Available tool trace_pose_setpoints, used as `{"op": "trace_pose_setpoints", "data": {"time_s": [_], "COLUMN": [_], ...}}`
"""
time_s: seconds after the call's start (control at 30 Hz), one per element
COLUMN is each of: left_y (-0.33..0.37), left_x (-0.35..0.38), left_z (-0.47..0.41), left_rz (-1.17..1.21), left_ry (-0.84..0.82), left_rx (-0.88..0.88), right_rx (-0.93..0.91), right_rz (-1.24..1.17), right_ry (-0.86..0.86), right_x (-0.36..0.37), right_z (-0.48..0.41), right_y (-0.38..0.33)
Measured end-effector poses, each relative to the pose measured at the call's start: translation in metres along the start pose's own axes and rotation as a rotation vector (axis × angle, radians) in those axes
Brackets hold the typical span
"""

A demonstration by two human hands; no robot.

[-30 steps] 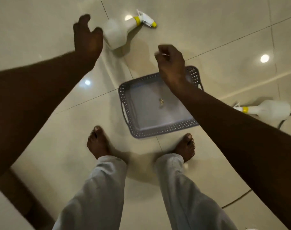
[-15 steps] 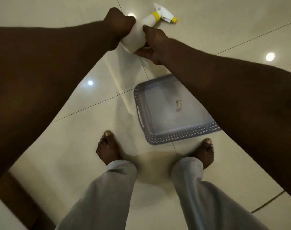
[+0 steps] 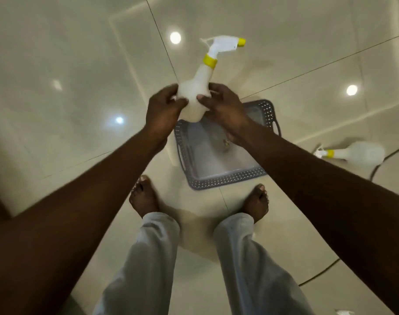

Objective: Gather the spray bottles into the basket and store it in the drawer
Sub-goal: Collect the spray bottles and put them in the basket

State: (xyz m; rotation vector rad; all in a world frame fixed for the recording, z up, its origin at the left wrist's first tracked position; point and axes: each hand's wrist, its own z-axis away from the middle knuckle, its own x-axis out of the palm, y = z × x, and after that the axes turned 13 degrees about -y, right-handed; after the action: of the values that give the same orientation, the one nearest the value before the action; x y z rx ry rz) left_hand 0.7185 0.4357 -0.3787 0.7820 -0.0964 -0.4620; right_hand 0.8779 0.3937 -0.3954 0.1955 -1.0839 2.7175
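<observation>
A white spray bottle (image 3: 197,92) with a yellow collar and yellow nozzle tip is held up in the air above the far edge of the grey perforated basket (image 3: 226,178). My left hand (image 3: 163,110) grips its round body from the left and my right hand (image 3: 223,108) grips it from the right. The basket stands on the tiled floor just beyond my feet, with only a small scrap inside. A second white spray bottle (image 3: 355,153) lies on its side on the floor to the right of the basket.
My bare feet (image 3: 144,196) stand on the glossy cream tiles right in front of the basket. A dark cable (image 3: 380,162) curves over the floor at the right, beside the lying bottle. A dark wooden edge shows at the far left.
Both hands closed around the bottle on the floor beyond the basket, then lifted it and drew it back towards me, over the basket's far edge.
</observation>
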Motion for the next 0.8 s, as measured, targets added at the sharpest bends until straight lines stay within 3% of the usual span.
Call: {"op": "trace_pose_setpoints", "data": {"time_s": [0.27, 0.8], "left_y": [-0.067, -0.137], "left_x": [0.042, 0.081], "left_z": [0.054, 0.032], "left_rz": [0.089, 0.132], "left_ry": [0.024, 0.218], "left_rx": [-0.088, -0.215], "right_rx": [-0.012, -0.129], "right_rz": [0.430, 0.698], "right_ry": [-0.003, -0.049], "right_x": [-0.019, -0.017], "right_z": [0.045, 0.013], "right_y": [0.069, 0.133]}}
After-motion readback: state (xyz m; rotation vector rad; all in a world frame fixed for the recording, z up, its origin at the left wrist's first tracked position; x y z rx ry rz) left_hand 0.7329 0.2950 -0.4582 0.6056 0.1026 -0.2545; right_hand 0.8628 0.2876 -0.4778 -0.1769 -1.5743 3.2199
